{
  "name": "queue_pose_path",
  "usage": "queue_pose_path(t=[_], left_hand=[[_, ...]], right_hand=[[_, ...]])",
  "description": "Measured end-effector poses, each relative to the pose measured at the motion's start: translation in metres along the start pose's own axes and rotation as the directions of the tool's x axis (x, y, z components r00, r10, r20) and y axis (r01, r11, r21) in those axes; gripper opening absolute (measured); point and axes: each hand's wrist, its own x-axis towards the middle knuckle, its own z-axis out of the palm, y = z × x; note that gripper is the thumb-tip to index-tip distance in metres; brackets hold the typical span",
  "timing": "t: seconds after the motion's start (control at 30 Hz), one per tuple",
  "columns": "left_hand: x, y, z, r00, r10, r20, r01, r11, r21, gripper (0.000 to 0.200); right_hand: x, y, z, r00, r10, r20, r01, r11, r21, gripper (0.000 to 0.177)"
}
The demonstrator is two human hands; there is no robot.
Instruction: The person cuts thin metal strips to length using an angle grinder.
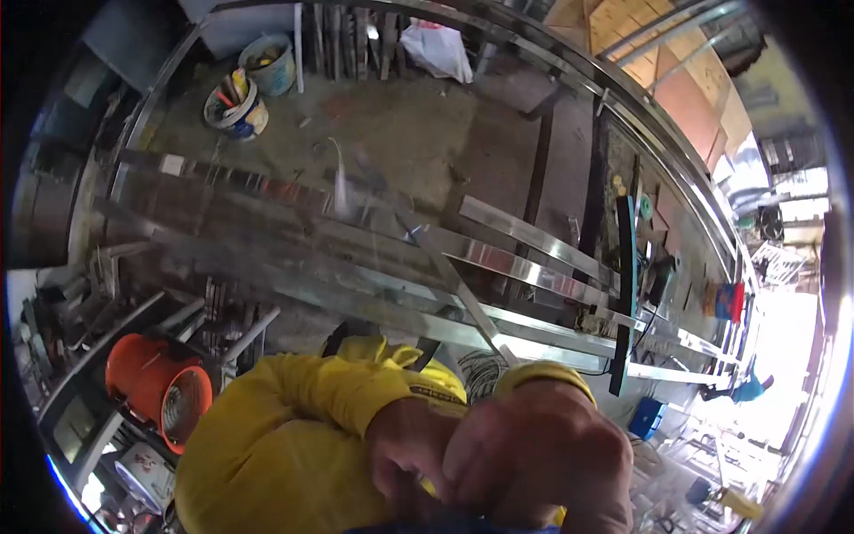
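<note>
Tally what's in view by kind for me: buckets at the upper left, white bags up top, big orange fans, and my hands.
Buckets: 2
White bag: 1
Orange fan: 1
Hands: 2
Total: 6

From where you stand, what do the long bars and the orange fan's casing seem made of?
Long bars: metal, perhaps steel or aluminium, polished, given the bright reflections.
Orange fan's casing: painted metal or coloured plastic; its smooth-looking surface fits both.
</note>
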Motion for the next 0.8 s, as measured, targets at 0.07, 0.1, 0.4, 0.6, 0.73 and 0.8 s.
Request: queue_pose_path(t=[0.07,0.1,0.4,0.6,0.73,0.8], left_hand=[[-0.006,0.023,0.0,0.999,0.028,-0.035,-0.025,0.997,0.074,0.026],[-0.01,0.032,0.001,0.997,0.046,-0.06,-0.039,0.993,0.109,0.026],[0.006,0.064,-0.005,0.889,0.311,-0.335,-0.189,0.917,0.351,0.034],[0.068,0.045,-0.031,0.961,-0.03,-0.274,0.085,0.978,0.191,0.032],[0.105,-0.006,-0.033,0.9,-0.122,-0.418,0.168,0.983,0.074,0.017],[0.122,-0.032,-0.038,0.937,0.011,-0.348,0.069,0.974,0.216,0.026]], right_hand=[[0.021,0.018,0.006,1.0,0.016,0.02,-0.017,1.0,0.018,0.043],[0.031,0.028,0.008,0.999,0.028,0.02,-0.029,0.999,0.022,0.043],[0.05,0.039,-0.001,0.977,0.08,-0.196,-0.087,0.996,-0.029,0.049],[-0.054,-0.024,-0.043,0.883,0.132,-0.451,-0.295,0.903,-0.313,0.053],[-0.13,-0.07,-0.042,0.55,0.236,-0.801,-0.588,0.791,-0.17,0.04],[-0.159,-0.1,-0.052,0.595,-0.007,-0.804,-0.511,0.769,-0.385,0.037]])
